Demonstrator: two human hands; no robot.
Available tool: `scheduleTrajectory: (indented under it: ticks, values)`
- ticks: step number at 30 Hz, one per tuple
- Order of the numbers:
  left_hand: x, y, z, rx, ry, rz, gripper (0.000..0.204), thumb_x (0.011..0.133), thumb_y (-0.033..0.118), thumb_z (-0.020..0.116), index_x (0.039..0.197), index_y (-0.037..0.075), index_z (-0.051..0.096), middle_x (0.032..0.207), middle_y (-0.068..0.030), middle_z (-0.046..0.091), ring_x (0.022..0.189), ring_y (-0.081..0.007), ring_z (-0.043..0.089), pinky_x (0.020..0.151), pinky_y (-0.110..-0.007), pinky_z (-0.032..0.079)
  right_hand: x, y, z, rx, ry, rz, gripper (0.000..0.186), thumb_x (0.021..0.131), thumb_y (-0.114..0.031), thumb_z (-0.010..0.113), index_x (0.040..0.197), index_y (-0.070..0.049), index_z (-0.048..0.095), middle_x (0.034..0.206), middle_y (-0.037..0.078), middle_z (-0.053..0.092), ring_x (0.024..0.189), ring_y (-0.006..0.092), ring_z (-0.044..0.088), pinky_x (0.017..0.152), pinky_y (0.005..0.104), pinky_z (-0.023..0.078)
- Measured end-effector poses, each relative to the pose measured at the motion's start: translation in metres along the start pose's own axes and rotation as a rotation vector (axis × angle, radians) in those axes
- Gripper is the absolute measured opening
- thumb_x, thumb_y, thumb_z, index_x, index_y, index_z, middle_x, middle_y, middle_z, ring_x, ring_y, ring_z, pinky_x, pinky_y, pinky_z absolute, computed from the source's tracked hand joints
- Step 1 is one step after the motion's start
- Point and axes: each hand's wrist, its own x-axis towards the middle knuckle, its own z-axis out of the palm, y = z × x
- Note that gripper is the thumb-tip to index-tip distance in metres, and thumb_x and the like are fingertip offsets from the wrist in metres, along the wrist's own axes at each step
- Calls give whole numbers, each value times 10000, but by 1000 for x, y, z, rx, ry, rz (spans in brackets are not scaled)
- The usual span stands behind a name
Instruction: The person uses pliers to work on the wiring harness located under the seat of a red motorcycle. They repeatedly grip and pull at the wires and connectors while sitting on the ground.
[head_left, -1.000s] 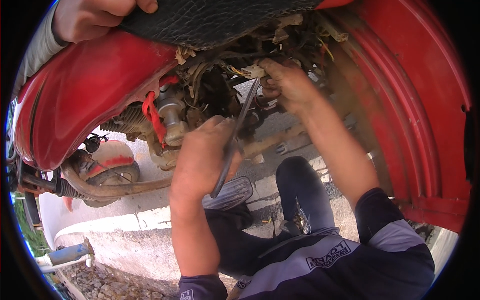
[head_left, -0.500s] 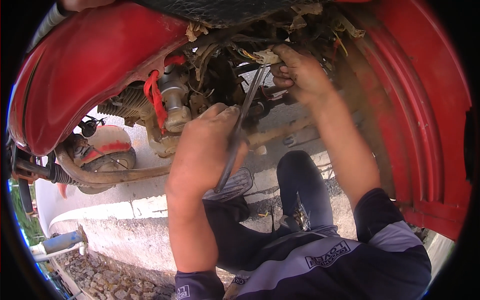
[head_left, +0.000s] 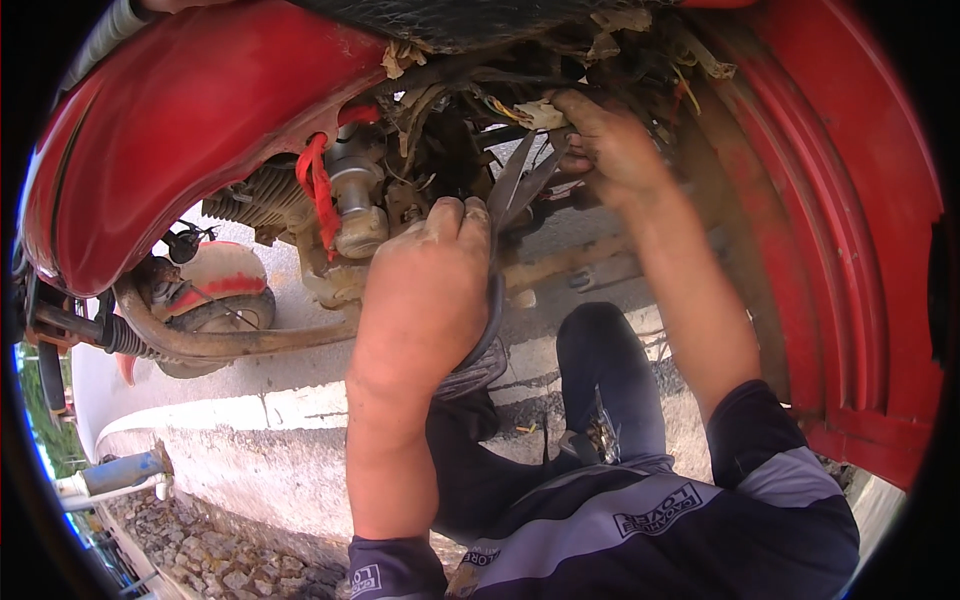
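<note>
My left hand (head_left: 430, 285) grips a dark metal tool with two long blades (head_left: 515, 190), apparently scissors, now spread apart and angled up toward my right hand (head_left: 610, 150). My right hand's fingers are closed on a dirty white wire connector (head_left: 540, 114) with thin coloured wires (head_left: 500, 108) running from it, among tangled harnesses and debris. Left of these are a metal cylinder part (head_left: 355, 200) with a knotted red cloth strip (head_left: 322, 185) in front of it and a finned engine block (head_left: 250, 205).
A red body panel (head_left: 170, 110) and red side panel (head_left: 855, 200) frame the work. A bent pipe (head_left: 230, 342) crosses above the pale curb (head_left: 220, 450), with gravel (head_left: 210, 545) below. My knee (head_left: 610, 350) is under my arms. Another person's hand (head_left: 175, 5) shows at the top left.
My right hand and the connector have shifted up and right. My left hand has risen, and the tool's blades have spread apart. The other person's hand has mostly left view at the top.
</note>
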Motion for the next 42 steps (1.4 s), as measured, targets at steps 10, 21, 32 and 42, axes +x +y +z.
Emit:
scheduleTrajectory:
  ticks: [10, 21, 32, 42]
  values:
    - [25, -29, -49, 159, -66, 241, 394, 816, 17, 637, 1207, -23, 663, 1005, -166, 654, 913, -359, 669, 796, -453, 544, -8, -6, 7, -94, -4, -28, 122, 988, -165, 665, 951, -49, 661, 711, -45, 497, 601, 44, 390, 488, 217, 288]
    - [1, 27, 4, -187, 16, -93, 446, 797, 7, 676, 1229, -52, 584, 1101, -223, 618, 918, -436, 665, 773, -493, 555, -4, -8, 1, 84, -96, 66, 129, 1011, -195, 595, 1018, -67, 607, 661, -37, 433, 553, 55, 357, 477, 208, 280]
    - [1, 8, -5, -108, 8, -20, 418, 779, -13, 670, 1191, -34, 608, 1050, -192, 621, 911, -390, 675, 779, -463, 561, -7, -9, 1, 99, -103, 103, 131, 1020, -202, 587, 1022, -74, 611, 684, -33, 460, 567, 55, 362, 479, 210, 274]
    - [-8, 33, 33, -227, 131, -126, 462, 760, -74, 589, 1222, -60, 591, 1088, -218, 601, 934, -397, 663, 807, -452, 558, -6, -3, 8, 101, -39, 58, 157, 1011, -198, 594, 902, -85, 600, 675, -31, 453, 547, 58, 348, 469, 221, 261]
